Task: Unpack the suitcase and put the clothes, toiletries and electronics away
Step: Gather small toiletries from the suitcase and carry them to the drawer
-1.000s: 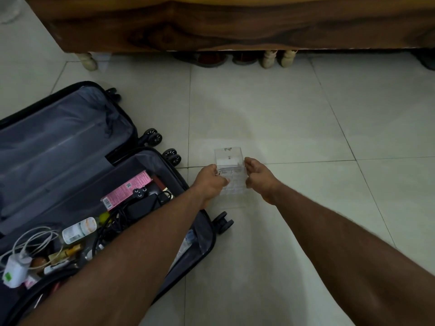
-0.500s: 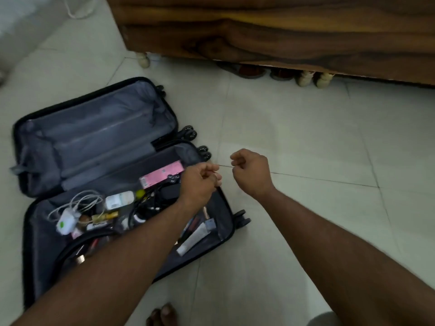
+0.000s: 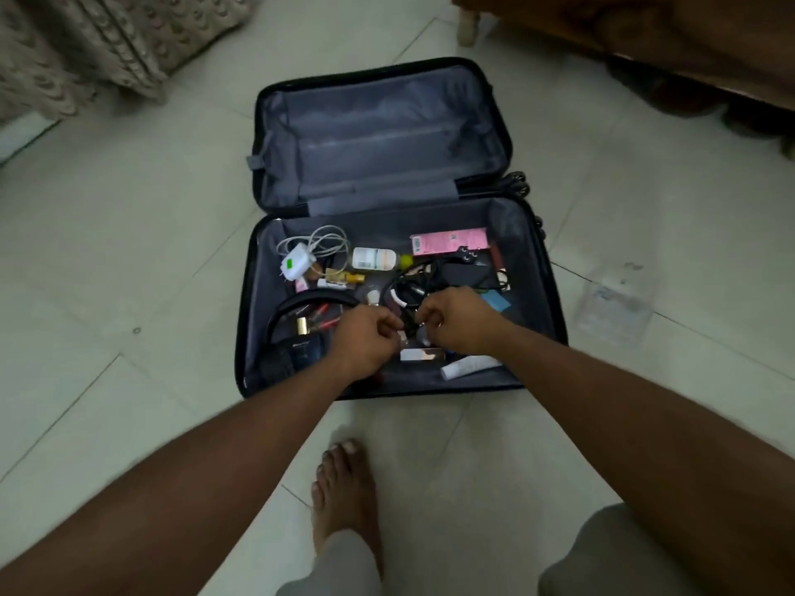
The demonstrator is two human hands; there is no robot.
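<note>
Head view: left hand and right hand, fingers curled, grasp unclear, over suitcase clutter; white tube just below right hand, lying crosswise

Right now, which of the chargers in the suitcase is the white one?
The white square charger with a green sticker and coiled white cable, at the suitcase's far left; the black adapter lies far right.

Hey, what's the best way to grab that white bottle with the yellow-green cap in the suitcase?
Grip the white bottle across the middle of its body, coming straight down from above. It lies flat on its side on the suitcase lining, cap pointing right, with bare lining on its far side. The near side is crowded by small items, so a pinch across its width looks safest.
</note>
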